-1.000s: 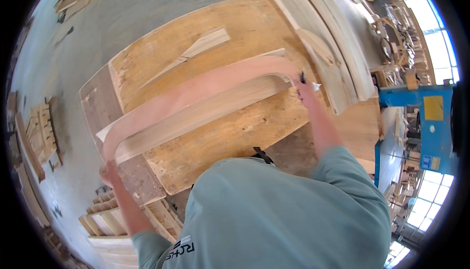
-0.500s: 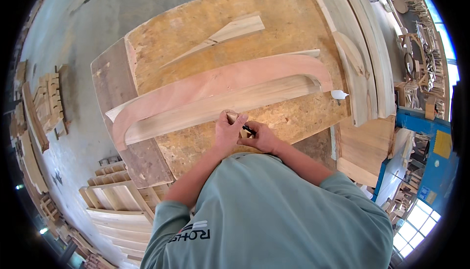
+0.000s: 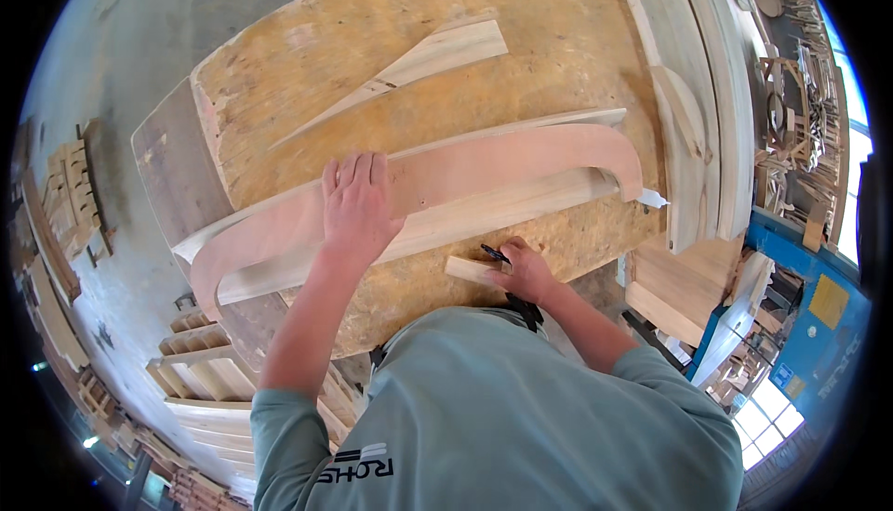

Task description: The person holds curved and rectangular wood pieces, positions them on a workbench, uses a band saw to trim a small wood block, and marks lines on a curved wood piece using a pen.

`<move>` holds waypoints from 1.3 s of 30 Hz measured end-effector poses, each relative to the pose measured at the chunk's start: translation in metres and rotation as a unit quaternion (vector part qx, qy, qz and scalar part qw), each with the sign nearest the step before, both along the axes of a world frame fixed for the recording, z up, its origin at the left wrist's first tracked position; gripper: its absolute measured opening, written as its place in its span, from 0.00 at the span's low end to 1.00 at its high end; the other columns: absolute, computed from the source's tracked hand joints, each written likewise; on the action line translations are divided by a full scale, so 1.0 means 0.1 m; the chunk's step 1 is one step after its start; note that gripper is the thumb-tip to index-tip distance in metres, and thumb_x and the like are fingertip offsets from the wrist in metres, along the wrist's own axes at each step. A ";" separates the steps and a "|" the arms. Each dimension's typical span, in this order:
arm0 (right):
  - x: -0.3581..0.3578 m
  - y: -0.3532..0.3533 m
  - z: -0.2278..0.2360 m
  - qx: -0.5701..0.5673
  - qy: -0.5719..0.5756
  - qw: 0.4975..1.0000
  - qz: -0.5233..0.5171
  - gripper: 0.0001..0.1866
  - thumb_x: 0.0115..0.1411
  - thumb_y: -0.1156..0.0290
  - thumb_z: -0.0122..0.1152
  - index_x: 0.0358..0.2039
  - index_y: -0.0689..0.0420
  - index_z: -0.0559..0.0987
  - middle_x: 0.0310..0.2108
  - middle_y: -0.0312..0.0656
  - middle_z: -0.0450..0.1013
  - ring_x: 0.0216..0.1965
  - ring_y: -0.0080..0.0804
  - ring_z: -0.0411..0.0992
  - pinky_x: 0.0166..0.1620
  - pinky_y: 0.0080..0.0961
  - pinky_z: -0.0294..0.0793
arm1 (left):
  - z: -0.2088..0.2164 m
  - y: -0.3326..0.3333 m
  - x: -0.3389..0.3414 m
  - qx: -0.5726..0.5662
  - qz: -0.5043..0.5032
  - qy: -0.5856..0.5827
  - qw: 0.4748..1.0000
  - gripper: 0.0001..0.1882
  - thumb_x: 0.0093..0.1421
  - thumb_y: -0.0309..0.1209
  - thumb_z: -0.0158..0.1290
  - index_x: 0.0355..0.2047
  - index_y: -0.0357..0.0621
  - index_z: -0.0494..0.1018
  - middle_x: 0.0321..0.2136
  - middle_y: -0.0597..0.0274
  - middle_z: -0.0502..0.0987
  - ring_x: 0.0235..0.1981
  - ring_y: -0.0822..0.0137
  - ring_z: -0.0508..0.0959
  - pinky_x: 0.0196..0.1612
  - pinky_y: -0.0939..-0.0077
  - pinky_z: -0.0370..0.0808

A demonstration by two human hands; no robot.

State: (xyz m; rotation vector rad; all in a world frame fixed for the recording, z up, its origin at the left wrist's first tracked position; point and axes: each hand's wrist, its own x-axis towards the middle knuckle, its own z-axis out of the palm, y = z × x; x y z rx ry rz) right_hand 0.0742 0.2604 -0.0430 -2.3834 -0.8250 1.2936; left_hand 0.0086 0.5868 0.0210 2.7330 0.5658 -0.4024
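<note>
A long, pinkish curved wooden template [image 3: 521, 150] with down-turned ends lies on a pale wooden board [image 3: 446, 223] on the workbench. My left hand [image 3: 358, 199] grips the template left of its middle, fingers over the far edge and thumb on the near side. Close to my body, my right hand [image 3: 526, 274] is closed on a small pale wood block [image 3: 470, 270]. A slim black pen-like thing [image 3: 494, 252] sticks out from the same hand; its exact kind is unclear.
A tapered wood offcut [image 3: 446, 53] lies farther back on the bench [image 3: 307, 65]. Beside the template's right end is a small white bottle [image 3: 653, 199]. Long planks [image 3: 693, 92] line the right side. Stacked wooden frames [image 3: 200, 362] stand at the lower left, a blue machine [image 3: 809, 278] at right.
My hands were together at the near bench edge and have parted. The left reached forward and left onto the template; the right moved slightly right with the block and black thing.
</note>
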 end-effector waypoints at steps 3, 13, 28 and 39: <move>0.03 -0.04 -0.08 0.003 0.018 1.000 -0.001 0.29 0.53 0.50 0.70 0.45 0.62 0.77 0.49 0.52 0.71 0.45 0.52 0.76 0.48 0.43 0.77 | -0.08 -0.05 -0.08 0.005 0.002 -0.021 1.000 0.52 0.42 0.39 0.73 0.66 0.40 0.60 0.61 0.52 0.67 0.65 0.57 0.64 0.71 0.52 0.51; 0.13 0.01 -0.08 -0.011 0.047 0.999 0.009 0.27 0.53 0.52 0.70 0.44 0.60 0.77 0.46 0.51 0.71 0.45 0.51 0.75 0.48 0.43 0.77 | -0.06 0.08 0.02 -0.054 0.013 -0.054 0.997 0.47 0.38 0.34 0.74 0.59 0.43 0.65 0.54 0.55 0.72 0.58 0.55 0.70 0.68 0.49 0.55; 0.11 0.02 -0.10 0.003 0.067 0.998 0.010 0.26 0.53 0.51 0.69 0.42 0.60 0.77 0.46 0.52 0.71 0.46 0.51 0.75 0.49 0.41 0.76 | -0.07 0.07 0.00 -0.038 0.006 -0.026 0.999 0.47 0.39 0.34 0.73 0.61 0.45 0.64 0.54 0.55 0.72 0.59 0.55 0.70 0.70 0.50 0.53; 0.07 -0.15 -0.20 0.054 0.052 0.997 -0.003 0.33 0.52 0.48 0.69 0.49 0.61 0.78 0.52 0.55 0.72 0.49 0.53 0.75 0.51 0.43 0.75 | -0.15 -0.02 0.04 -0.004 -0.027 -0.021 0.999 0.46 0.42 0.34 0.72 0.60 0.44 0.61 0.53 0.52 0.72 0.59 0.51 0.70 0.67 0.49 0.56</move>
